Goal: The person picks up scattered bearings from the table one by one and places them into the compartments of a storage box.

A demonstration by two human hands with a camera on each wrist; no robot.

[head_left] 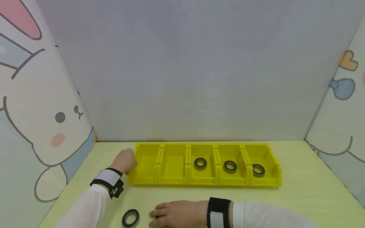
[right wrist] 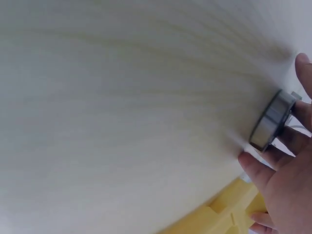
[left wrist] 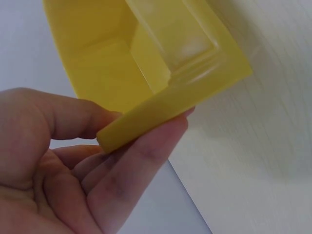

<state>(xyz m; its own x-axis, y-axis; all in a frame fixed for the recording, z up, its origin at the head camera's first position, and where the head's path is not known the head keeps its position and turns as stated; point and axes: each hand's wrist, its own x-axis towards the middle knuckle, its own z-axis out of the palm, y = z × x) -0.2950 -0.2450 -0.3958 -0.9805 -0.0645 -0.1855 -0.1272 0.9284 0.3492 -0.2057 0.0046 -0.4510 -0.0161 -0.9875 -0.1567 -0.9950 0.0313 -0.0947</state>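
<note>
A row of joined yellow bins (head_left: 174,164) stands on the table. At its left end my left hand (head_left: 124,161) grips the wall; the left wrist view shows thumb and fingers pinching the yellow edge (left wrist: 146,117). My right hand (head_left: 182,213) lies palm down in front of the row, fingers spread over a bearing (right wrist: 273,121). The fingers touch this bearing in the right wrist view, and in the head view they mostly hide it. Left of that hand a black-sealed bearing (head_left: 131,218) lies on the table.
Single bearings sit in the third bin (head_left: 200,163), the fourth bin (head_left: 230,166) and the rightmost bin (head_left: 258,170). A grey panel (head_left: 182,69) rises behind the table (head_left: 302,190). Side panels with cartoon prints (head_left: 42,126) flank it.
</note>
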